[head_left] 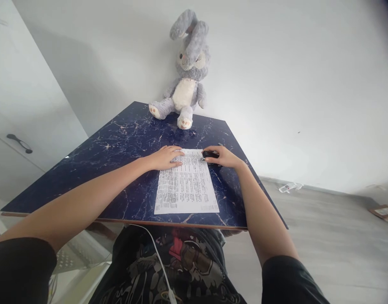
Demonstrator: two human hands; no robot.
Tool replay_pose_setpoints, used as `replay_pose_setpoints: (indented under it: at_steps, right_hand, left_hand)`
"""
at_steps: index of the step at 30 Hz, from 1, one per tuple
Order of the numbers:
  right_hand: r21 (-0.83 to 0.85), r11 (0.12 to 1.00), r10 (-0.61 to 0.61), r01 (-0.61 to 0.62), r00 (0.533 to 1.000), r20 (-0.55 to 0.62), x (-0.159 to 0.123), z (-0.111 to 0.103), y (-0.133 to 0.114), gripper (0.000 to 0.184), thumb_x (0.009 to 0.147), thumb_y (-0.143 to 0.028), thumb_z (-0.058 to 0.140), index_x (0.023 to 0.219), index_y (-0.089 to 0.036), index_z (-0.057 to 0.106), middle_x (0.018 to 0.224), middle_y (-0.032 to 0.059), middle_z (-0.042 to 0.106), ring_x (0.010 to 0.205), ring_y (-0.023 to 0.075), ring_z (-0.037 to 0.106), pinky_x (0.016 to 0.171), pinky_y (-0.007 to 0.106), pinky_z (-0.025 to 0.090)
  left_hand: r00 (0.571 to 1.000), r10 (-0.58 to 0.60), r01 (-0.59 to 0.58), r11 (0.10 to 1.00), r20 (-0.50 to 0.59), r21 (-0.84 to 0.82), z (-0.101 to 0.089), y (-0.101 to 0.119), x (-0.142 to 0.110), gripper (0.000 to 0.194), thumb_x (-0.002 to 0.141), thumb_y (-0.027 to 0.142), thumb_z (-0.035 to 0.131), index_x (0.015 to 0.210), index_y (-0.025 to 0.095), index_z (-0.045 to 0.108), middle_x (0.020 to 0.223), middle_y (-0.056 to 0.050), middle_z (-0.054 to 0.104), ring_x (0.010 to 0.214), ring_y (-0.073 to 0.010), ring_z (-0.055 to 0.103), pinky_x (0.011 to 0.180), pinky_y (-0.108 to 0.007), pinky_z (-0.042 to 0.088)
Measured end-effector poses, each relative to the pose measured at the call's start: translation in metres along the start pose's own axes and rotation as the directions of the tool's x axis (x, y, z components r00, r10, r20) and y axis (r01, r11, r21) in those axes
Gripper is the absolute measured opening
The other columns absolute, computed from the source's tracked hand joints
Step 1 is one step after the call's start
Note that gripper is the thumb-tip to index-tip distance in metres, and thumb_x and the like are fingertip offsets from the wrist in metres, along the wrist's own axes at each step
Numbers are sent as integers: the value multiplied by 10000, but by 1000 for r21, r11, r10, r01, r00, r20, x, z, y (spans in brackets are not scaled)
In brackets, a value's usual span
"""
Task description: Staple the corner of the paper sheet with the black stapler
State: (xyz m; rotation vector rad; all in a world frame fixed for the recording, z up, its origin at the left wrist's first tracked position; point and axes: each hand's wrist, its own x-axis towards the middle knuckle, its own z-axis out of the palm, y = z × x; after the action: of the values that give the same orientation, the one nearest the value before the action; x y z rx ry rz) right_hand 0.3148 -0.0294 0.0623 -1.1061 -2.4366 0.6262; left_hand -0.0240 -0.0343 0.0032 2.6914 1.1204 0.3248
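Note:
A printed sheet of paper (194,185) lies on the dark blue marbled table, its dense text turned sideways to me. My left hand (168,158) rests on the sheet's upper left edge, fingers stretched out and slightly spread. At the upper right edge, my right hand (224,156) is closed around a small black stapler (210,154), whose front end meets the paper's edge. Part of the stapler is hidden by my fingers. Whether more than one sheet lies there, I cannot tell.
A grey plush rabbit (185,90) sits at the table's far end against the white wall. The table (130,139) has a white cabinet on its left. A white cable (157,253) hangs in front of my shirt. A cardboard piece (383,212) lies on the floor at right.

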Motion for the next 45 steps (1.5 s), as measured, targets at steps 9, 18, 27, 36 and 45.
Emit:
replay_pose_setpoints:
  at_steps: [9, 18, 27, 36, 45]
  right_hand:
    - [-522, 843, 119, -132, 991, -60, 21, 60, -45, 508, 1116, -463, 305, 1367, -207, 664, 1444, 190, 634, 1353, 405, 531, 1132, 616, 356]
    - [-359, 932, -34, 55, 997, 65, 8, 13, -24, 551, 957, -541, 667, 1399, -213, 635, 1388, 148, 652, 1181, 311, 635, 975, 422, 499]
    - [-382, 769, 366, -513, 843, -395, -18, -34, 2, 352, 912, -509, 679, 946, -171, 767, 804, 140, 719, 730, 288, 659, 670, 397, 455]
    - [-274, 922, 194, -272, 940, -281, 31, 77, -83, 378, 905, -560, 691, 784, -202, 673, 718, 89, 692, 627, 221, 624, 559, 335, 415]
    - [-305, 893, 248, -330, 928, -280, -27, 51, -46, 433, 921, -646, 630, 800, -234, 581, 724, 70, 655, 582, 206, 569, 530, 327, 355]
  left_hand:
    - [998, 28, -31, 998, -53, -61, 5, 1, 1, 582, 983, 627, 578, 1462, 301, 634, 1620, -121, 502, 1492, -371, 441, 1229, -534, 285]
    - [1000, 15, -16, 998, -9, -55, -4, 5, -2, 583, 1001, 622, 549, 1480, 298, 616, 1628, -123, 491, 1503, -364, 430, 1226, -532, 294]
    - [1000, 23, -24, 997, -9, -74, -4, 6, -2, 578, 987, 622, 572, 1458, 290, 620, 1626, -110, 493, 1499, -369, 434, 1230, -533, 298]
    - [811, -267, 135, 951, -521, -278, -6, -6, 4, 214, 1045, 262, 408, 1129, 205, 597, 1180, -125, 624, 1143, -271, 618, 1057, -448, 490]
    - [768, -314, 146, 935, -558, -325, -4, -6, 4, 143, 1016, 176, 439, 1024, 215, 577, 1089, -97, 561, 1013, -254, 607, 1009, -438, 507]
